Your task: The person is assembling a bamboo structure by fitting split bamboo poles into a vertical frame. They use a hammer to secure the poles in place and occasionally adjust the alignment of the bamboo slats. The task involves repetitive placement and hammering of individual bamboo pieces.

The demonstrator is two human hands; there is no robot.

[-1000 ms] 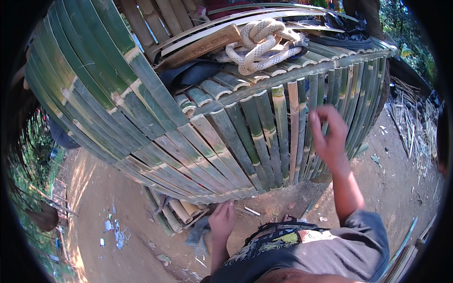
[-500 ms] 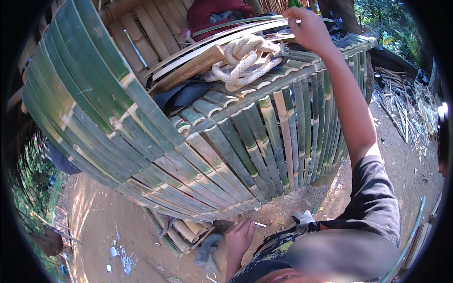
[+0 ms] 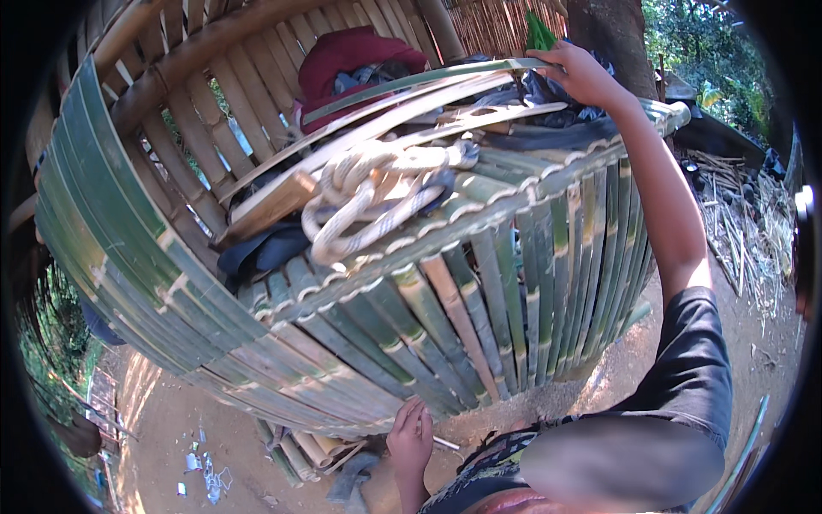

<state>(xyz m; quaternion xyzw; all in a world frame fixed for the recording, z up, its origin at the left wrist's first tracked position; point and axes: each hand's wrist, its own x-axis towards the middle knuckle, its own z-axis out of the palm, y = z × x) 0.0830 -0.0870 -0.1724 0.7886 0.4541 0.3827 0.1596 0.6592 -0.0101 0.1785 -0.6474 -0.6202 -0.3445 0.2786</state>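
Note:
My right hand (image 3: pixel 584 77) is stretched out to the far side, its fingers closed on the end of a thin green bamboo strip (image 3: pixel 411 83). The strip lies over paler split-bamboo strips (image 3: pixel 360 124) on top of a bamboo-slat platform (image 3: pixel 514 184). Low in front of the slatted side (image 3: pixel 411 330), my left hand (image 3: pixel 411 439) has its fingers drawn together; what they hold, if anything, is hidden. A small pale stick (image 3: pixel 445 443) shows beside it, and I cannot tell whether the hand touches it. A thick, pale coiled rope (image 3: pixel 360 231) lies near the platform's front edge.
A dark red cloth bundle (image 3: pixel 355 64) sits against the bamboo wall (image 3: pixel 248 94). Dark plastic (image 3: pixel 548 90) lies by my right hand, near a tree trunk (image 3: pixel 612 43). A curved panel of green bamboo slats (image 3: pixel 111 214) rises at left. Cut bamboo pieces (image 3: pixel 312 450) lie below.
The view has shifted, showing more of the platform's top and the wall behind. My right hand stays at the strip's end. My left hand appears slightly lower and farther left.

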